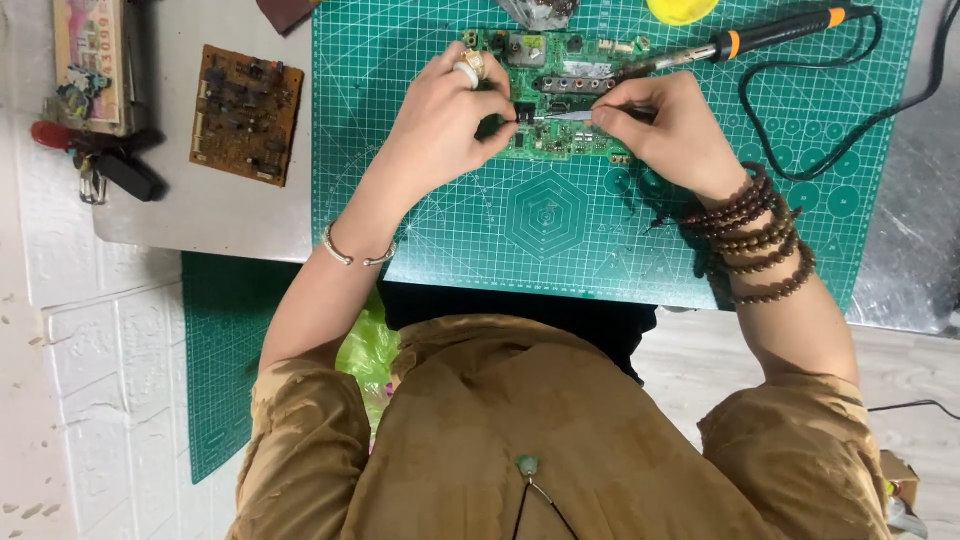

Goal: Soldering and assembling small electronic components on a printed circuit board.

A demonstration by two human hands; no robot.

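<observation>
A green circuit board (560, 70) lies on the green cutting mat (545, 215) at the far middle of the table. My left hand (455, 105), with a ring and a silver bracelet, pinches a small black component (523, 112) at the board's middle. My right hand (665, 125), with bead bracelets on the wrist, holds metal tweezers (565, 117) whose tips point left at that component. Both hands rest over the near edge of the board.
A black and orange soldering iron (770, 35) lies beyond my right hand, its cable (860, 110) looping right. A brown circuit board (247, 112) sits left of the mat. Keys and a red-handled tool (95, 160) lie at the far left. A yellow object (680, 10) is at the top edge.
</observation>
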